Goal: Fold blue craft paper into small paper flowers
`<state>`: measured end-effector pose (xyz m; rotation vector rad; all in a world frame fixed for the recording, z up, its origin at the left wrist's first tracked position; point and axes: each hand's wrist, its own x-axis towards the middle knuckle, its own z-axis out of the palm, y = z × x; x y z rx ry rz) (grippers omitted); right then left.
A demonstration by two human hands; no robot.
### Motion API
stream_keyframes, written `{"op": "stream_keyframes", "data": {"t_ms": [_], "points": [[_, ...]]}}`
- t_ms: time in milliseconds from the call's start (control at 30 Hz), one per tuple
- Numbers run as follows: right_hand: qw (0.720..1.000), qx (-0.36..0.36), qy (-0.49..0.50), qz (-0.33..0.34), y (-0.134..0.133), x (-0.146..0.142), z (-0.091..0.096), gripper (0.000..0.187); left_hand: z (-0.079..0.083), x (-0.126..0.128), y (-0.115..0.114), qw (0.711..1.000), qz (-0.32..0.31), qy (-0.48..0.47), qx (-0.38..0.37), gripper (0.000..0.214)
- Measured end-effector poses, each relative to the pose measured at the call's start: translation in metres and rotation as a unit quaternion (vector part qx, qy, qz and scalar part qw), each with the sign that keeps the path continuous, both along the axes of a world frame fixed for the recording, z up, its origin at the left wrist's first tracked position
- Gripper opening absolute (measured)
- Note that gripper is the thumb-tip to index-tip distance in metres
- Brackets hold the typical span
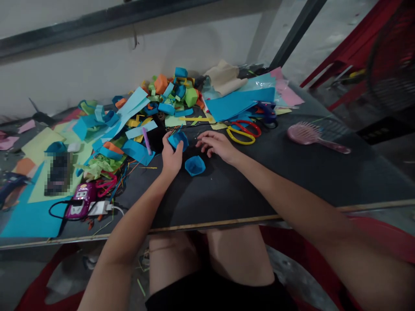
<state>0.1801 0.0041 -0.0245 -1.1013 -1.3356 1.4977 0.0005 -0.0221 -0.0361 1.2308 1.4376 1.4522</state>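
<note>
My left hand (172, 156) is closed around a small blue folded-paper cup (179, 141), thumb on its near side. Just to the right, my right hand (216, 145) hovers over the dark table with its fingers apart and slightly curled; I make out nothing in it. Between and below the hands, a second blue paper cup (195, 166) rests on the table, its hollow side facing up. Beyond my right hand lie scissors with yellow and red handles (244, 131). A purple pen-like stick (146, 141) is left of my left hand.
A heap of coloured paper pieces (162, 97) lies along the wall. Blue paper sheets (240, 103) are behind the scissors. A pink hairbrush (308, 134) lies at right. At left are a purple power strip (81, 199), a charger (100, 207) and a glue gun (13, 185).
</note>
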Motion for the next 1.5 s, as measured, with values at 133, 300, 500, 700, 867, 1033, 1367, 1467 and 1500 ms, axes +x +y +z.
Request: {"op": "stream_keyframes", "data": {"t_ms": [133,300,500,700,867,1033,1367,1467,1500], "points": [[0.987,0.111,-0.111,0.024,-0.002,0.002,0.002,0.027,0.005,-0.013,0.005,0.989,0.017,0.146,0.023,0.046],[0.951,0.165,-0.227,0.132,-0.008,0.010,0.012,0.022,0.007,-0.029,0.016,0.994,0.053,0.093,0.024,0.055],[0.949,0.189,-0.229,0.105,-0.007,0.009,0.011,0.025,0.009,-0.026,0.016,0.998,0.022,-0.021,0.058,0.064],[0.952,0.095,-0.271,-0.103,-0.004,0.007,0.006,0.021,0.026,-0.025,0.000,0.964,0.058,0.215,0.145,0.066],[0.939,0.150,-0.291,-0.103,-0.005,0.005,0.008,0.008,0.034,-0.024,-0.014,0.893,-0.083,0.394,0.199,0.054],[0.873,0.357,-0.333,-0.015,-0.007,0.013,0.015,0.014,0.022,-0.015,-0.010,0.849,-0.203,0.454,0.177,0.034],[0.786,0.462,-0.399,0.100,0.003,0.003,0.003,0.011,0.012,-0.025,0.008,0.821,-0.199,0.502,0.184,0.014],[0.794,0.455,-0.386,0.113,0.007,0.004,0.002,0.016,0.012,-0.024,0.010,0.828,-0.211,0.488,0.178,0.015],[0.795,0.453,-0.386,0.117,0.008,0.005,0.003,0.017,0.013,-0.024,0.010,0.829,-0.214,0.485,0.177,0.016]]}}
